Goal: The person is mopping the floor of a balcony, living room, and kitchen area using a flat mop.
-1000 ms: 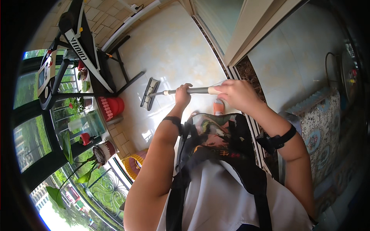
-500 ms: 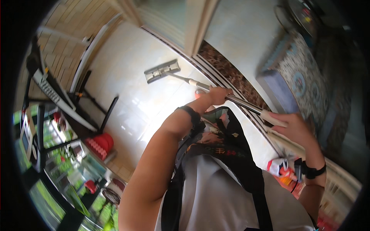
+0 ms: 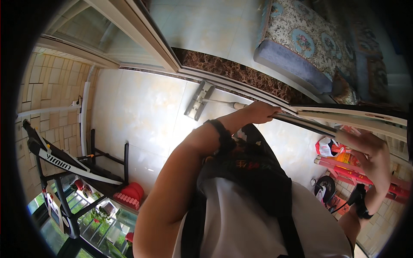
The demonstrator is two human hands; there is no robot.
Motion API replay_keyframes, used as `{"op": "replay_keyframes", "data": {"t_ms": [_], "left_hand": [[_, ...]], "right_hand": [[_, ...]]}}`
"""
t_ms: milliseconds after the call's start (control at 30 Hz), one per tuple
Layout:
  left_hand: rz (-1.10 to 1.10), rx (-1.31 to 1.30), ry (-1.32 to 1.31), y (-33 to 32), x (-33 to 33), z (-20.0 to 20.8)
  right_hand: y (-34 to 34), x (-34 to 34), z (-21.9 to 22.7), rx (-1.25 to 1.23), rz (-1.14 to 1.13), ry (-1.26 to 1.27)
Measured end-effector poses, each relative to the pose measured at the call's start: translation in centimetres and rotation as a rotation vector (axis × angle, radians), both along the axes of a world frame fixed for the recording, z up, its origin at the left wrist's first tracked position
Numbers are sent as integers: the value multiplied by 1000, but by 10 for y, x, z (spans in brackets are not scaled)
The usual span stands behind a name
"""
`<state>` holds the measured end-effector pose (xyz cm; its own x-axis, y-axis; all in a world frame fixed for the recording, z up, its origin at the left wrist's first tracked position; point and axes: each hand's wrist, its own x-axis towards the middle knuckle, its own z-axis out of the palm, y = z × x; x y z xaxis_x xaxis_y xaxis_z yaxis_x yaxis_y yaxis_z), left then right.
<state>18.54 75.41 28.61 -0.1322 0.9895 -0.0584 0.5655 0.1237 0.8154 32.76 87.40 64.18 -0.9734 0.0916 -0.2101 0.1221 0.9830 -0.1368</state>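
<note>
A flat mop [image 3: 305, 124] with a metal pole slants across in front of my body. Its grey rectangular head [image 3: 199, 101] rests on the pale tiled floor, beside the sliding-door track. My left hand [image 3: 261, 112] is closed around the middle of the pole. Near the pole's upper end, my right hand [image 3: 369, 148] holds the grip, most of which its fingers and palm hide. I wear a dark apron [image 3: 254, 165] over a light top, and a black band sits on each arm.
The door track [image 3: 241, 91] runs along a brown stone sill. Beyond it stands a patterned cushioned seat [image 3: 301, 38]. Dark exercise equipment [image 3: 64, 159] and red stools [image 3: 131, 194] are at left. Red packages [image 3: 344, 155] and a small wheel [image 3: 325, 188] lie at right.
The mop head has moved right and down in view and turned more upright, closer to the door track. My right hand has moved right and lower. The whole view has rotated.
</note>
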Motion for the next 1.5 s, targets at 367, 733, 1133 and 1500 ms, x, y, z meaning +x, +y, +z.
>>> {"op": "replay_keyframes", "data": {"t_ms": [367, 733, 1133, 1500], "left_hand": [[-63, 140, 71, 160, -16, -8], [79, 166, 110, 194, -39, -83], [141, 3, 104, 95, -156, -128], [-290, -29, -46, 163, 1, -116]], "right_hand": [[145, 40, -27, -294, -282, -22], [186, 17, -112, -750, -576, -136], [115, -80, -187, -985, -924, -504], [126, 93, -161, -496, -536, -157]]}}
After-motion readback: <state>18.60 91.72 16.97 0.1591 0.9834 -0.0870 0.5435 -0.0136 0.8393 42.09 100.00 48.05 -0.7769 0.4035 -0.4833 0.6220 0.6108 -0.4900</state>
